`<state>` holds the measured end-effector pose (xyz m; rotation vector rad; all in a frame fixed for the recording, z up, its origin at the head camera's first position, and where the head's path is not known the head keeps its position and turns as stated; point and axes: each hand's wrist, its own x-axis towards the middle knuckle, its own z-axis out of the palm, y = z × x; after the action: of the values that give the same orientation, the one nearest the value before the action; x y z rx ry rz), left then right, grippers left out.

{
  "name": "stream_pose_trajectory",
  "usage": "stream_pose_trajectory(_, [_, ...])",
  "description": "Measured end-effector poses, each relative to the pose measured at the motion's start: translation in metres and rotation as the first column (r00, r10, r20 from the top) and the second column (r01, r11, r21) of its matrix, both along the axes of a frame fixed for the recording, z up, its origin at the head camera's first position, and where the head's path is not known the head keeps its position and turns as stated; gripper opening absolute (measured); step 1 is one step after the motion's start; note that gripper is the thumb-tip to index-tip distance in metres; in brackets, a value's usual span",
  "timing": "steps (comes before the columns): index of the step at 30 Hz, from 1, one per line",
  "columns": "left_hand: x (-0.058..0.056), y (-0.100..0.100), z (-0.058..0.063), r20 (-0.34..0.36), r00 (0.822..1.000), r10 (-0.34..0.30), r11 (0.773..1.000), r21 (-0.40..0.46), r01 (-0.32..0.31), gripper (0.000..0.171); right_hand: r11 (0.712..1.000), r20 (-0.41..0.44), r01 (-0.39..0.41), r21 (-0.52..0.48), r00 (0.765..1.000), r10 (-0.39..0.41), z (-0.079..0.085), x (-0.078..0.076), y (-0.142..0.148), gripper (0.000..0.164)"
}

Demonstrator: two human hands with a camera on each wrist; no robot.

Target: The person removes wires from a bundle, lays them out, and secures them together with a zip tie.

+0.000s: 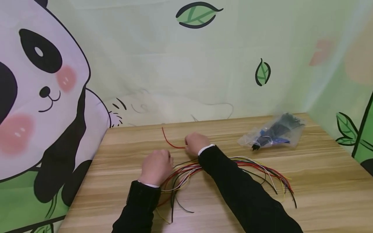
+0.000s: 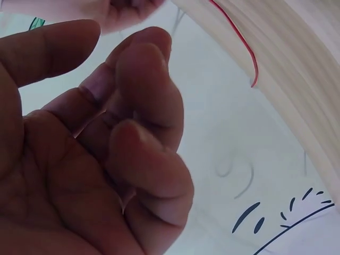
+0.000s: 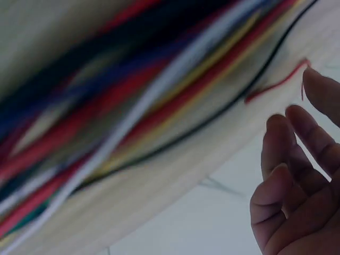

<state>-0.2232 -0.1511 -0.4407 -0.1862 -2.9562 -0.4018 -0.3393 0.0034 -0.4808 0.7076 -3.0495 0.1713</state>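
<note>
A thin red wire (image 1: 172, 144) lies apart from the others near the back of the table, and one end reaches my right hand (image 1: 196, 144). In the right wrist view this red wire (image 3: 284, 82) meets a fingertip of the right hand (image 3: 305, 175), whose thumb and fingers stand apart. My left hand (image 1: 156, 167) is just above the left part of a bundle of coloured wires (image 1: 256, 163). Its fingers (image 2: 151, 164) curl loosely around nothing, with the thumb separate. The right sleeve hides the bundle's middle.
To the back right lies a clear plastic bag (image 1: 274, 131) with dark and blue contents. Wire ends spread over the wooden table (image 1: 116, 152) on both sides of the arms. A printed panda cloth (image 1: 163, 64) hangs behind the table.
</note>
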Motion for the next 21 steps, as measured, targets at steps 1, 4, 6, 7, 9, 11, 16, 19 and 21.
stream_pose_trajectory(1, [0.000,0.000,0.000,-0.002,1.000,0.000,1.000,0.000,0.000,0.019,1.000,-0.004,-0.001,0.001,1.000,0.001,-0.003,-0.001,-0.003,0.012])
stream_pose_trajectory(4, [-0.001,-0.001,-0.002,-0.007,1.000,0.004,1.000,0.001,-0.004,0.018,1.000,-0.016,-0.010,0.017,1.000,0.010,-0.011,-0.003,-0.010,0.016])
stream_pose_trajectory(6, [-0.001,-0.001,-0.002,-0.008,1.000,0.008,1.000,0.002,-0.008,0.018,1.000,-0.019,-0.011,0.018,1.000,0.012,-0.013,-0.002,-0.014,0.018])
stream_pose_trajectory(7, [-0.001,-0.001,-0.003,-0.010,1.000,0.009,1.000,0.002,-0.009,0.018,1.000,-0.021,-0.010,0.019,1.000,0.011,-0.013,-0.001,-0.015,0.019])
stream_pose_trajectory(9, [-0.002,-0.001,-0.003,-0.012,1.000,0.009,1.000,0.004,-0.009,0.019,1.000,-0.016,-0.005,0.015,1.000,0.005,-0.013,0.001,-0.018,0.020])
stream_pose_trajectory(11, [-0.003,-0.001,-0.003,-0.012,1.000,0.009,1.000,0.012,-0.009,0.019,1.000,-0.008,0.001,0.015,1.000,-0.001,-0.013,0.002,-0.019,0.019])
stream_pose_trajectory(16, [-0.004,0.001,-0.002,-0.011,1.000,0.007,1.000,0.021,-0.007,0.022,1.000,0.019,-0.013,0.026,1.000,0.012,-0.014,0.002,-0.017,0.017])
stream_pose_trajectory(19, [-0.004,0.001,-0.004,-0.026,1.000,0.006,1.000,0.022,-0.005,0.022,0.998,0.011,-0.050,0.042,0.999,0.050,-0.016,0.002,-0.015,0.018])
stream_pose_trajectory(21, [-0.004,0.001,-0.005,-0.044,0.999,0.004,1.000,0.023,-0.003,0.021,0.995,-0.019,-0.084,0.047,0.996,0.085,-0.015,0.003,-0.014,0.018])
